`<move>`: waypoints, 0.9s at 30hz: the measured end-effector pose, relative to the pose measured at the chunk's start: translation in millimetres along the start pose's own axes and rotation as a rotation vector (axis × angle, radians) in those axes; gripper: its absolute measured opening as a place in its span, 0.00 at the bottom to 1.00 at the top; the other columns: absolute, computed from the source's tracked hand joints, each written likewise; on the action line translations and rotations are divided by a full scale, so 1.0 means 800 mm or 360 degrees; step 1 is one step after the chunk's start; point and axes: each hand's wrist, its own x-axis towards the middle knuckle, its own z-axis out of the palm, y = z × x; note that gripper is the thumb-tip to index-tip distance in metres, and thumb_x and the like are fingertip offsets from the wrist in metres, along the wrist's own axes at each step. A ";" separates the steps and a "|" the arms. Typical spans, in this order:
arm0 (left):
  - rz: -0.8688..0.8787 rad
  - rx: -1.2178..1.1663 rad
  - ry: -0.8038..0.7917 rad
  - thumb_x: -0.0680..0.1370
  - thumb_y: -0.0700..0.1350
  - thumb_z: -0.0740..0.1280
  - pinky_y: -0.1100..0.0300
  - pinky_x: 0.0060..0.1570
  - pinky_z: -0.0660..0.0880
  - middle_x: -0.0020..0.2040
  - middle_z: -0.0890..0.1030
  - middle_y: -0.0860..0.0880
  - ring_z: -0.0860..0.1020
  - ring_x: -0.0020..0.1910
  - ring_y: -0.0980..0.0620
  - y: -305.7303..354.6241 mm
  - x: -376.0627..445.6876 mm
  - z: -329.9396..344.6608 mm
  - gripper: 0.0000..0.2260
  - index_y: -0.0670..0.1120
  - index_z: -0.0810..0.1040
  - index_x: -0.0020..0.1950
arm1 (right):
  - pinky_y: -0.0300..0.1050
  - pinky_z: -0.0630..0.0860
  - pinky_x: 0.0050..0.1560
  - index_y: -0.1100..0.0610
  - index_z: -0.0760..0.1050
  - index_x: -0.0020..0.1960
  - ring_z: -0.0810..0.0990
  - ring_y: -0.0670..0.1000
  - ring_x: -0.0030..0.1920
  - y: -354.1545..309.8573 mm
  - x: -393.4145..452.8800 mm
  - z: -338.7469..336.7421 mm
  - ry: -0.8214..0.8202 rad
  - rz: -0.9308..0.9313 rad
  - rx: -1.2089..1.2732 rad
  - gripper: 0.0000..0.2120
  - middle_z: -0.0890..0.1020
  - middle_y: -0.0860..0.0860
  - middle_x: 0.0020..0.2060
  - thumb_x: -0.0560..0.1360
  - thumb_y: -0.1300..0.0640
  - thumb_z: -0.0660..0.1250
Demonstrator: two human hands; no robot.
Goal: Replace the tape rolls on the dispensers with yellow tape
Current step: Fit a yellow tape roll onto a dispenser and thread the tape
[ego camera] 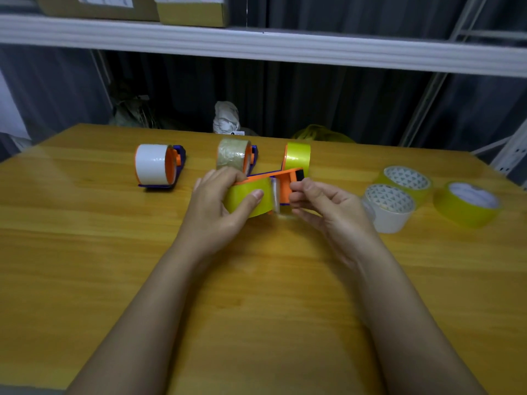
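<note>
While the left hand (219, 206) wraps the yellow roll (251, 199) on the orange dispenser (281, 183), thumb across its slick face, the right hand (319, 203) pinches something at the roll's 3 o'clock edge, likely the tape end. Item: table centre. Light, stiff ring; film thin, sticky, creases easily. Hold by the rim. At 3 o'clock: 2 spare yellow rolls (467, 205), 1 white roll (389, 209).
</note>
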 end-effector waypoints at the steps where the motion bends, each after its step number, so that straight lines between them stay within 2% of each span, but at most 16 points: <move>1: 0.0024 0.0021 0.0006 0.75 0.56 0.62 0.57 0.44 0.65 0.40 0.71 0.62 0.68 0.42 0.58 0.000 0.000 0.001 0.10 0.50 0.71 0.45 | 0.42 0.79 0.50 0.57 0.82 0.49 0.82 0.46 0.46 0.001 0.000 0.001 0.0013 -0.0012 -0.0007 0.16 0.84 0.49 0.39 0.67 0.48 0.69; 6: 0.0122 0.0136 0.0009 0.75 0.55 0.62 0.66 0.46 0.61 0.39 0.68 0.61 0.65 0.41 0.59 0.005 -0.002 0.004 0.08 0.51 0.68 0.45 | 0.37 0.78 0.42 0.56 0.82 0.49 0.81 0.45 0.42 0.005 0.000 0.007 0.0023 0.0046 -0.0096 0.16 0.83 0.48 0.38 0.67 0.46 0.69; 11: 0.0216 0.0226 0.0079 0.76 0.53 0.63 0.61 0.44 0.58 0.40 0.70 0.56 0.65 0.41 0.58 0.009 -0.002 0.006 0.11 0.46 0.73 0.45 | 0.36 0.79 0.41 0.50 0.82 0.47 0.81 0.43 0.44 0.008 -0.002 0.015 -0.0007 0.0031 -0.0273 0.10 0.84 0.45 0.40 0.80 0.52 0.61; 16: 0.0244 0.0268 0.0123 0.76 0.53 0.62 0.60 0.44 0.58 0.41 0.69 0.56 0.64 0.42 0.58 0.011 -0.001 0.005 0.12 0.44 0.73 0.44 | 0.40 0.79 0.47 0.53 0.82 0.50 0.81 0.42 0.44 0.006 -0.004 0.015 -0.0036 0.0030 -0.0221 0.10 0.84 0.48 0.43 0.79 0.59 0.62; 21: 0.0258 0.0285 0.0134 0.76 0.53 0.63 0.60 0.44 0.59 0.41 0.69 0.56 0.64 0.42 0.58 0.011 -0.002 0.006 0.12 0.44 0.74 0.44 | 0.45 0.79 0.52 0.54 0.82 0.48 0.82 0.47 0.48 0.007 -0.004 0.013 -0.0081 0.0030 -0.0145 0.06 0.84 0.50 0.46 0.76 0.62 0.67; 24: 0.0272 0.0297 0.0148 0.76 0.53 0.63 0.60 0.44 0.58 0.41 0.69 0.57 0.64 0.42 0.59 0.012 -0.002 0.008 0.12 0.44 0.74 0.44 | 0.51 0.78 0.57 0.55 0.81 0.47 0.81 0.50 0.49 0.008 -0.005 0.014 -0.0082 -0.0006 -0.0189 0.04 0.83 0.48 0.44 0.74 0.61 0.69; 27: 0.0268 0.0290 0.0145 0.76 0.53 0.63 0.61 0.44 0.58 0.41 0.69 0.57 0.64 0.42 0.59 0.013 -0.002 0.009 0.12 0.44 0.74 0.45 | 0.49 0.78 0.57 0.55 0.79 0.46 0.81 0.47 0.46 0.008 -0.005 0.017 -0.0084 -0.0036 -0.0169 0.03 0.83 0.45 0.39 0.73 0.62 0.71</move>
